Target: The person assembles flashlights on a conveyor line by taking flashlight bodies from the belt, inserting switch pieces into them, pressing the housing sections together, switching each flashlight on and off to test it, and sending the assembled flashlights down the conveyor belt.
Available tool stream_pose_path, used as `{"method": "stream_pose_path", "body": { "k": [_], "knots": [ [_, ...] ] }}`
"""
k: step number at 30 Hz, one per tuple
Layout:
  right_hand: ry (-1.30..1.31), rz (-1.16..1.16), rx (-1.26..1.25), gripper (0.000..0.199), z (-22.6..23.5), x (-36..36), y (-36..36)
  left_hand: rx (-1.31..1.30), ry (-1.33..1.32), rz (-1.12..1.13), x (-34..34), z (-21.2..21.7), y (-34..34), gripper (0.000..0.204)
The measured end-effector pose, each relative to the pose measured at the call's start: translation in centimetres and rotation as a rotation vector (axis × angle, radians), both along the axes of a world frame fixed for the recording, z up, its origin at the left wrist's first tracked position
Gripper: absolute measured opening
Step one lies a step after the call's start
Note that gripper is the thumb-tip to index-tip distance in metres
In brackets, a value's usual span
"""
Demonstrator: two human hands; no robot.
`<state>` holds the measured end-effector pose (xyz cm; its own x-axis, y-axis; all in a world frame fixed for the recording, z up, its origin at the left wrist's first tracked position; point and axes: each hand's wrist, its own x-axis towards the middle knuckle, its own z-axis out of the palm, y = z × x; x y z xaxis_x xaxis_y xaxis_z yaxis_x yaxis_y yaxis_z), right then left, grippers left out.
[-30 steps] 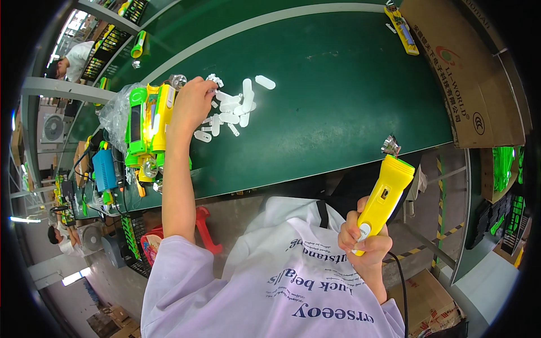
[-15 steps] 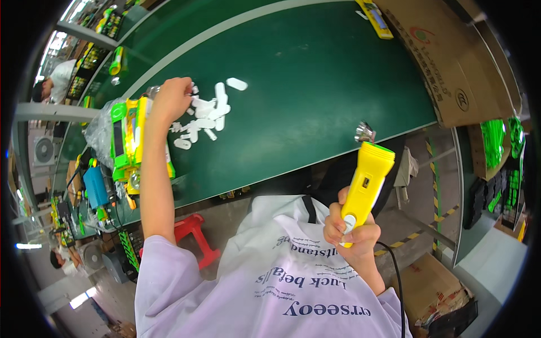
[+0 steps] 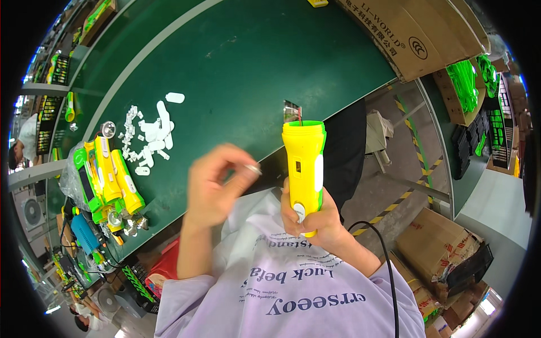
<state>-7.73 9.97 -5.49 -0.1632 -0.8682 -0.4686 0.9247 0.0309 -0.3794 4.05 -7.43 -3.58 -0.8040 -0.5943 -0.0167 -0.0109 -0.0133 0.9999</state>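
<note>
Upright in my right hand (image 3: pixel 324 225) is a yellow flashlight body (image 3: pixel 303 149) with a green inner rim, a small dark slot and a white switch near its lower end. My fingers wrap its lower part. A silvery reflector (image 3: pixel 292 111) sticks up beside its open top, with a thin reddish wire next to it. My left hand (image 3: pixel 217 183), somewhat blurred, pinches a small white plastic piece (image 3: pixel 255 169) between thumb and finger, left of the flashlight and apart from it. Loose white plastic pieces (image 3: pixel 152 130) lie piled on the green table (image 3: pixel 242 67).
Several yellow and green flashlights (image 3: pixel 112 183) lie at the table's left, beside clear plastic wrap and a blue tool (image 3: pixel 85 234). A cardboard box (image 3: pixel 406 36) stands at the far right. Another carton (image 3: pixel 434 242) sits on the floor. A black cable (image 3: pixel 389 270) hangs at my right.
My left hand has come back from the white pile toward the flashlight, a small white piece in its fingers. My right hand has moved left, and the flashlight now stands more upright.
</note>
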Motion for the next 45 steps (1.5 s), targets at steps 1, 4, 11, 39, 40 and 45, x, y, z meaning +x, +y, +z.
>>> {"method": "stream_pose_path", "body": {
  "k": [1, 4, 11, 39, 40, 45],
  "knots": [
    [-0.052, 0.042, -0.052, 0.062, 0.3, -0.2, -0.1, 0.089, 0.07, -0.05, -0.3, -0.2, 1.1, 0.011],
    [-0.113, 0.104, -0.11, 0.063, 0.5, -0.5, 0.1, 0.165, 0.137, -0.066, -1.7, -0.6, 2.4, 0.01],
    [-0.121, 0.148, -0.125, 0.064, 0.2, -0.5, -0.1, 0.24, 0.254, -0.082, -2.3, -0.2, 2.6, 0.01],
    [-0.033, 0.209, -0.113, 0.059, 1.7, -0.6, 0.2, -0.012, 0.184, 0.058, -3.4, -1.2, 3.5, 0.043],
    [-0.032, 0.205, -0.113, 0.059, 1.6, -0.6, 0.2, -0.015, 0.065, -0.069, -2.9, -1.0, 3.1, 0.032],
    [-0.08, 0.201, -0.135, 0.061, 1.0, -0.4, 0.8, 0.07, -0.108, -0.279, -2.7, -0.7, 2.8, 0.023]
  ]
}}
